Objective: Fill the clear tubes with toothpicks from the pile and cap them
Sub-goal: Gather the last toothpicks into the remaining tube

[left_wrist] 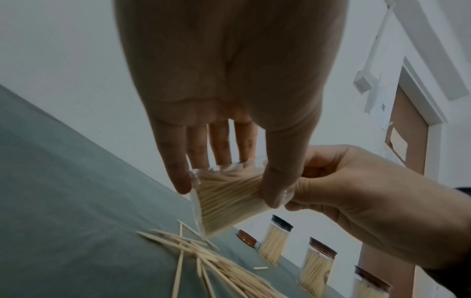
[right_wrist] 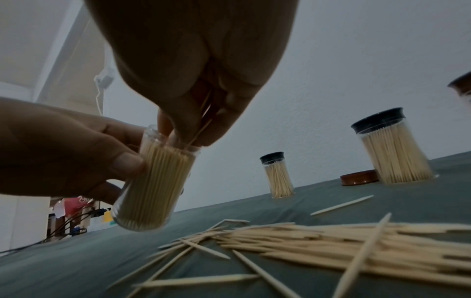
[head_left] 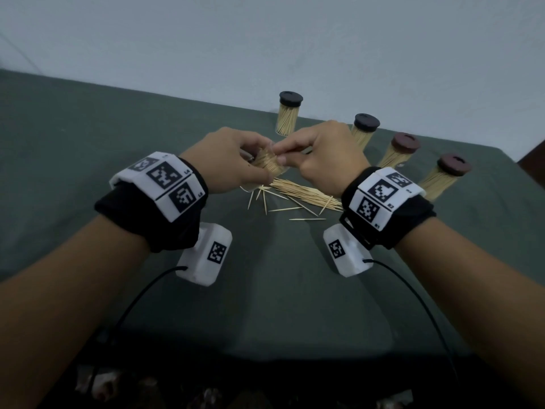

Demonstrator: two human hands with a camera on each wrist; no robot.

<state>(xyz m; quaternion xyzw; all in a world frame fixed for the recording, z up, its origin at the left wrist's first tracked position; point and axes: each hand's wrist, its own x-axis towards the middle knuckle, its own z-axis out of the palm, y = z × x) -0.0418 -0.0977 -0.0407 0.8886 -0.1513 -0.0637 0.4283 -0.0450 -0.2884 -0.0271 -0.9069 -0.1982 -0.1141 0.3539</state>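
My left hand [head_left: 236,160] grips an uncapped clear tube [head_left: 269,166] packed with toothpicks, tilted and held above the table; it also shows in the left wrist view [left_wrist: 224,201] and the right wrist view [right_wrist: 155,185]. My right hand [head_left: 318,156] pinches a few toothpicks [right_wrist: 201,129] at the tube's open mouth. The loose toothpick pile [head_left: 303,196] lies on the green cloth just under both hands. A loose brown cap [right_wrist: 359,177] lies on the cloth beside a capped tube.
Several filled, capped tubes stand behind the hands: one at the back [head_left: 287,116], others to the right [head_left: 364,128] [head_left: 399,152] [head_left: 443,178]. Green cloth [head_left: 88,143] covers the table. A white wall is behind. Cables trail from the wrist units toward me.
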